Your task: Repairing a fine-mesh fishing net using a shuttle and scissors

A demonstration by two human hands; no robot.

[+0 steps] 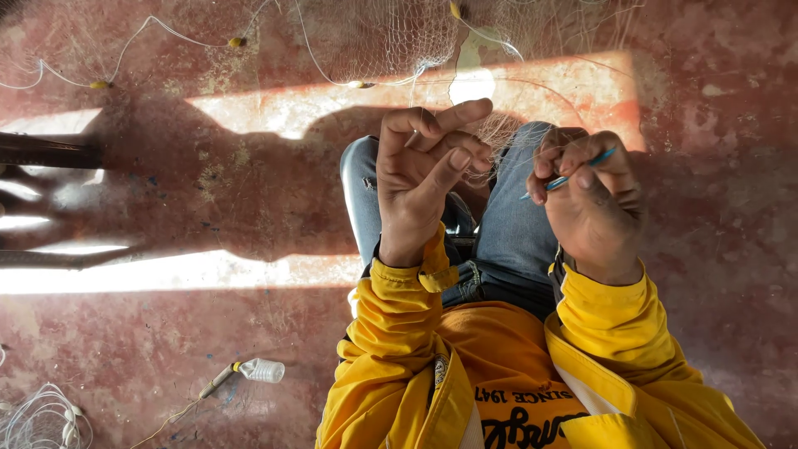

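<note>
Blue netting needle [570,177], pinched in our right hand [592,204], slants toward our left hand [426,170], whose fingers [449,125] apparently pinch fine net [391,37].

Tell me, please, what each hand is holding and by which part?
The right hand pinches a thin blue netting needle near its middle. The left hand grips fine net strands between its fingertips.

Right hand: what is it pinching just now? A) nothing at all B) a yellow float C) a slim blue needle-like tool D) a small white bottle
C: the right hand pinches a slim blue tool between thumb and fingers, beside the fine net that the left hand has its fingers in; the white bottle lies on the floor.
</note>
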